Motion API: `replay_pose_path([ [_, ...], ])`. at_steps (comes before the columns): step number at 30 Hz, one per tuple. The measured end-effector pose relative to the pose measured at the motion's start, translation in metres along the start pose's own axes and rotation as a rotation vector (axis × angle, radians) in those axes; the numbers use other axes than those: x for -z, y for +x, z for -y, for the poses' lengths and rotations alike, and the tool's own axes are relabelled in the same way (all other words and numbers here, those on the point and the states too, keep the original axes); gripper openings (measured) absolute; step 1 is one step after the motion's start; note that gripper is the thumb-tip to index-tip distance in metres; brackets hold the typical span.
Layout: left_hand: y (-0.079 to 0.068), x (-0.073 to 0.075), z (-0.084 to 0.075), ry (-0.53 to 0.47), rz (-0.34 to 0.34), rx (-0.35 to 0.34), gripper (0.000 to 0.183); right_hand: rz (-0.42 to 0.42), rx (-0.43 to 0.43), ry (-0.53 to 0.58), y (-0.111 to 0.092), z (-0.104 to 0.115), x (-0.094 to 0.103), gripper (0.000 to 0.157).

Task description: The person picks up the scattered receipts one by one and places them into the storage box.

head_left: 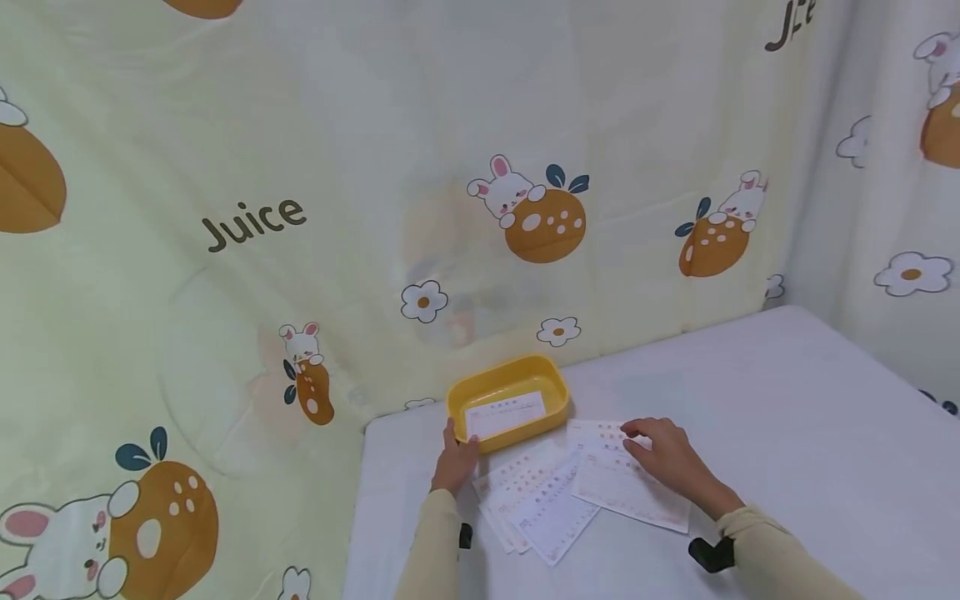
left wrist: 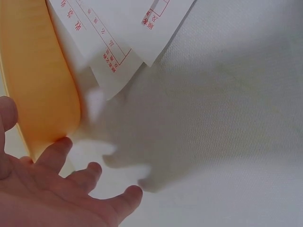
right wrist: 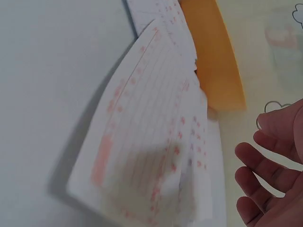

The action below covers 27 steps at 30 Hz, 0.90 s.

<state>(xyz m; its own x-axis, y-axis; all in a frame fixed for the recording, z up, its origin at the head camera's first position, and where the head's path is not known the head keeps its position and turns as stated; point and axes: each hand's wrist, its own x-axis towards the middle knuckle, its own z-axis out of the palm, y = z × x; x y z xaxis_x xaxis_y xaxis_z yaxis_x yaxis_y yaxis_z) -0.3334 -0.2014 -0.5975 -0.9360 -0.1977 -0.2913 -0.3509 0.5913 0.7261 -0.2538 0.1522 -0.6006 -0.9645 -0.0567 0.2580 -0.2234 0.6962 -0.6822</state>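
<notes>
A yellow plastic tray [head_left: 558, 396] stands at the back of the table, with a printed paper slip [head_left: 506, 414] lying in it. My left hand [head_left: 456, 461] is at the tray's near left corner, fingers spread; in the left wrist view one fingertip [left wrist: 64, 143] meets the tray's outer wall [left wrist: 42, 71]. Above a paper form [head_left: 637, 492] with red print hovers my right hand [head_left: 667, 458], fingers loosely bent and holding nothing. In the right wrist view this form [right wrist: 137, 123] lies tilted across others, its near end raised and blurred.
Several overlapping printed forms [head_left: 540, 504] fan out in front of the tray. White cloth covers the table [head_left: 787, 433]. A curtain [head_left: 360, 150] printed with rabbits and oranges hangs right behind the table's back edge.
</notes>
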Motion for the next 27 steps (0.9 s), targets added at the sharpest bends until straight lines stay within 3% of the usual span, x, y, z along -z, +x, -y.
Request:
replay_pose_path([
  [15,-0.002,0.001,0.001,-0.010,0.018,0.018,0.078,0.010,-0.096,-0.051,-0.045,-0.034,0.031,0.031],
  [27,0.005,-0.002,0.006,-0.017,0.028,-0.001,0.081,0.053,-0.153,-0.036,-0.059,-0.063,0.023,0.040],
])
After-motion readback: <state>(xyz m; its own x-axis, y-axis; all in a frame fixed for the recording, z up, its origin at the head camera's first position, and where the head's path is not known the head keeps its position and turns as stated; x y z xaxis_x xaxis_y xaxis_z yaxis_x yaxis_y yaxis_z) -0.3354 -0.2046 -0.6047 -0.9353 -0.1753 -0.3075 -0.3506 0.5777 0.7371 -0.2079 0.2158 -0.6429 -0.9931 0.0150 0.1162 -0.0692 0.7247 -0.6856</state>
